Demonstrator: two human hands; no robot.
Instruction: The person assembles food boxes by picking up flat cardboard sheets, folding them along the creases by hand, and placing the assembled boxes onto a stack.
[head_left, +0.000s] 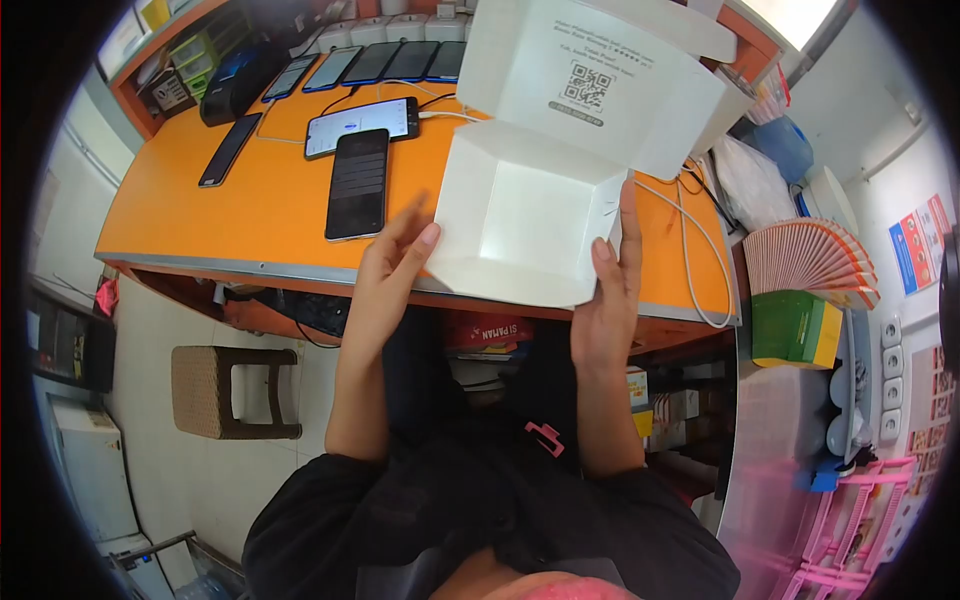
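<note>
A white cardboard box point(540, 225) with its lid raised faces me at the front edge of the orange desk. Its inside shows nothing in it, and the lid bears printed text and a QR code. On the box's left side lies my left hand point(395, 255), thumb against the wall and fingers partly apart. My right hand point(612, 290) grips the right wall, thumb in front and fingers along the side. Left of the box, a dark phone point(357, 190) overlaps a phone with a lit screen point(400, 121).
Several phones point(370, 66) stand in a row at the desk's back, near a black case point(243, 80). Another phone point(230, 150) lies at the left. White cables point(700, 240) loop at the right. A brown stool point(205, 391) stands below left; a pink rack point(860, 530) is at lower right.
</note>
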